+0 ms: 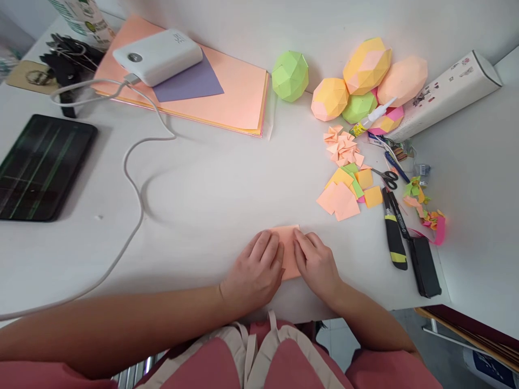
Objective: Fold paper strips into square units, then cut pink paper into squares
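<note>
A peach sheet of paper (290,251) lies at the front edge of the white table, partly covered by both hands. My left hand (259,265) rests over its left side, fingers curled and pressed together on it. At the right edge, my right hand (318,265) grips the paper near its upper corner with bent fingers. Whether the sheet is folded under the left hand is hidden. Beyond the right hand lie loose peach paper squares (339,201) and a heap of small folded peach pieces (344,147).
Faceted paper balls (330,99) and a green one (290,76) stand along the wall. Right: glue tube (373,116), scissors (390,178), cutter knife (394,243), black case (424,267). Left: tablet (44,167), white cable (140,208), power bank (160,56) on paper sheets (239,89).
</note>
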A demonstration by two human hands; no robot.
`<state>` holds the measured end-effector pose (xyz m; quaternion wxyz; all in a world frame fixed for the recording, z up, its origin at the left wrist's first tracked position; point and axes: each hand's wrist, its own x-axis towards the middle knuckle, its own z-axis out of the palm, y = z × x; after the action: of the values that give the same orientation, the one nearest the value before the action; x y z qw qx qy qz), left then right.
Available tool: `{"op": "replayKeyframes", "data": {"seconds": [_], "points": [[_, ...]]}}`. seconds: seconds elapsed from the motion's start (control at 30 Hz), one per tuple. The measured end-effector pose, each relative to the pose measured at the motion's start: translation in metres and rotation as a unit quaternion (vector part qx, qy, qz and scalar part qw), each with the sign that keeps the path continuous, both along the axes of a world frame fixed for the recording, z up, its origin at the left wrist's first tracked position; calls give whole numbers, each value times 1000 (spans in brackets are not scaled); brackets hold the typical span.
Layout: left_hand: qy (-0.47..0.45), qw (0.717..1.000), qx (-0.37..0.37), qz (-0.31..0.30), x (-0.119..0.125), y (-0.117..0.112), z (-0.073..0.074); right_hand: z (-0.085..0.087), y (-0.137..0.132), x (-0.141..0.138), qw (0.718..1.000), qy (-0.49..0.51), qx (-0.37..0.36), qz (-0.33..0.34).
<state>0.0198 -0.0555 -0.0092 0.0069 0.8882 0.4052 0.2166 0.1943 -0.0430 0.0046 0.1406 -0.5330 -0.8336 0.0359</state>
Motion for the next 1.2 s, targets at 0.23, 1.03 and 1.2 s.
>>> {"op": "replayKeyframes", "data": {"seconds": [0.23, 1.03, 1.2], "points": [[-2, 1000, 1, -2, -1, -1, 0, -2, 0, 1, 1000, 0, -2, -3], [0, 1000, 25, -16, 1, 1, -1, -1, -1, 0, 1000, -21, -12, -4], [5, 1000, 24, -1, 2, 1, 0, -2, -1, 0, 999, -41, -25, -9]]}}
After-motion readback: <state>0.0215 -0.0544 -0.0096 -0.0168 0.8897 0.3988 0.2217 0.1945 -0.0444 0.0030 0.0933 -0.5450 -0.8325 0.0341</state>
